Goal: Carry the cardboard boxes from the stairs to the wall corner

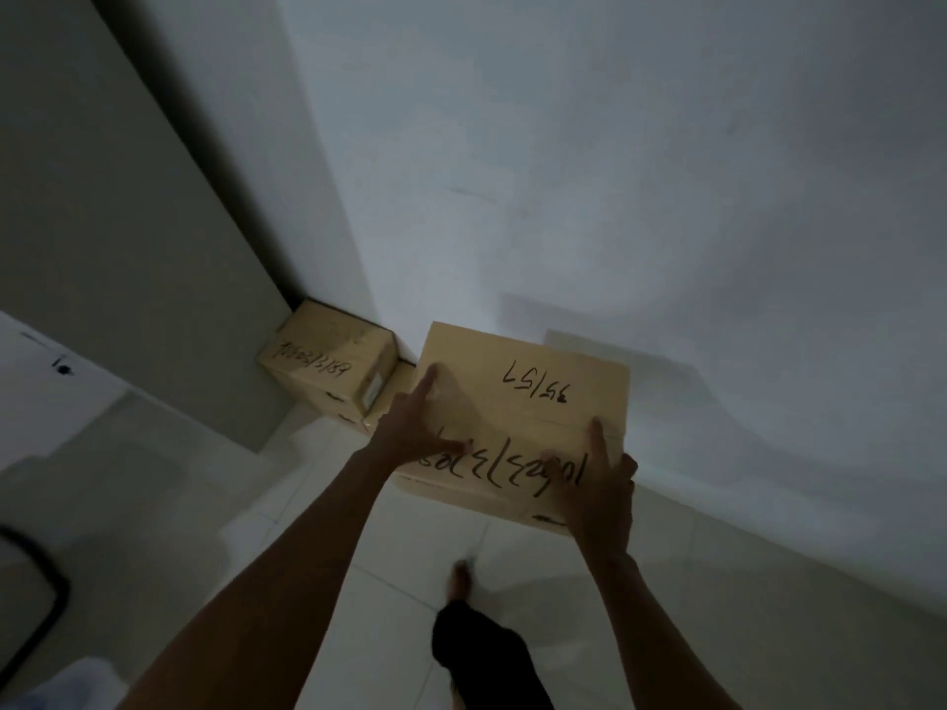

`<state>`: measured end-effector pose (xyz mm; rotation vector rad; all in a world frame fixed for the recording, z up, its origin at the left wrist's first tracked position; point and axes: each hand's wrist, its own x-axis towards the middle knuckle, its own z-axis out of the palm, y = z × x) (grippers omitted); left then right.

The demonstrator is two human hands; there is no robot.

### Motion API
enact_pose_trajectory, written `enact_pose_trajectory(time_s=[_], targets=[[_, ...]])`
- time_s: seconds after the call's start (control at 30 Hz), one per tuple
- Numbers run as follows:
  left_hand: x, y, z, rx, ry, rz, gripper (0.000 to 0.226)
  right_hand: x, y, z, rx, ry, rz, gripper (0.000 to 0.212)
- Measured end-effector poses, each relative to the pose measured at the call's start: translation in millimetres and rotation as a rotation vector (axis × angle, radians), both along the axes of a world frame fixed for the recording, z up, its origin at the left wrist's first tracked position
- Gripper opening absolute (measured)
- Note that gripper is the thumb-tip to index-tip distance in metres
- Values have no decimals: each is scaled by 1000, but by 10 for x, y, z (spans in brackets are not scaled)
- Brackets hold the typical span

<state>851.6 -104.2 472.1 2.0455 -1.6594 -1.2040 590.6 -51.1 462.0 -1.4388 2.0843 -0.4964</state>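
Centre: tan, ink-marked cardboard box [528,397]; left hand [417,427] flat on top; right hand [602,484] clasps its right edge. Centre-left: second tan cardboard box [328,361] in wall corner [301,292].

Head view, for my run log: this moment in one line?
left hand: flat on carried box | right hand: grips its edge | corner box: in wall corner

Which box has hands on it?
The nearer box, with the left hand and right hand on it. The other box sits untouched in the wall corner.
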Motion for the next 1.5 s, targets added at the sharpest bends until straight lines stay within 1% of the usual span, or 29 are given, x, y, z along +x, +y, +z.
enact_pose_trajectory(time_s=[0.07, 0.17, 0.23, 0.4, 0.5, 0.6, 0.67, 0.73, 0.8, 0.87, 0.9, 0.93, 1.0, 1.07, 1.13, 1.2, 1.3, 1.37, 1.43, 1.5], targets=[[225, -219, -219, 1, -16, 9, 149, 249, -230, -221, 24, -10, 8, 91], [512, -592, -627, -3, -12, 17, 138, 588, -598, -687, 83, -26, 4, 88], [720, -851, -995, -12, -8, 8, 137, 817, -820, -1054, 84, -22, -4, 86], [1239, -1377, -2156, 2, 11, 21, 141, 1305, -1224, -2167, 97, -35, -19, 83], [1518, -1588, -3001, -29, 6, -14, 144, 1554, -1409, -2915, 144, -47, -43, 82], [1740, -1784, -3878, -18, -4, -59, 144, 1764, -1520, -3604, 166, -59, -77, 82], [1877, -1902, -4408, -26, -11, -98, 139, 1890, -1604, -4003, 177, -56, -78, 83], [1947, -1989, -4628, -58, -44, -162, 128, 1983, -1698, -4330, 182, -41, -62, 82], [1973, -2069, -4751, -89, -120, -187, 115, 2086, -1803, -4557, 143, -34, -58, 81], [2030, -2125, -4811, -237, -222, -258, 104, 2190, -1891, -4686, 111, -10, -69, 81], [2056, -2150, -4822, -295, -241, -282, 98, 2237, -1931, -4710, 95, -1, -77, 81], [2062, -2167, -4782, -324, -269, -276, 94, 2287, -1975, -4707, 90, 12, -86, 81], [2041, -2175, -4704, -297, -269, -305, 88, 2375, -2064, -4688, 101, 21, -101, 82], [2036, -2153, -4658, -362, -288, -359, 83, 2463, -2136, -4647, 103, 12, -102, 84], [2043, -2174, -4614, -292, -267, -372, 80, 2526, -2175, -4614, 114, -7, -118, 86], [2062, -2203, -4619, -221, -276, -367, 77, 2544, -2185, -4575, 148, 13, -111, 87], [2137, -2206, -4591, -216, -295, -437, 79, 2487, -2189, -4542, 207, 100, -51, 87], [2226, -2176, -4535, -227, -352, -501, 81, 2488, -2198, -4422, 238, 185, -9, 85], [2341, -2113, -4377, -190, -392, -512, 80, 2513, -2212, -4216, 232, 222, 33, 83], [2415, -2031, -4078, -142, -392, -498, 77, 2569, -2251, -3864, 210, 241, 81, 82]])
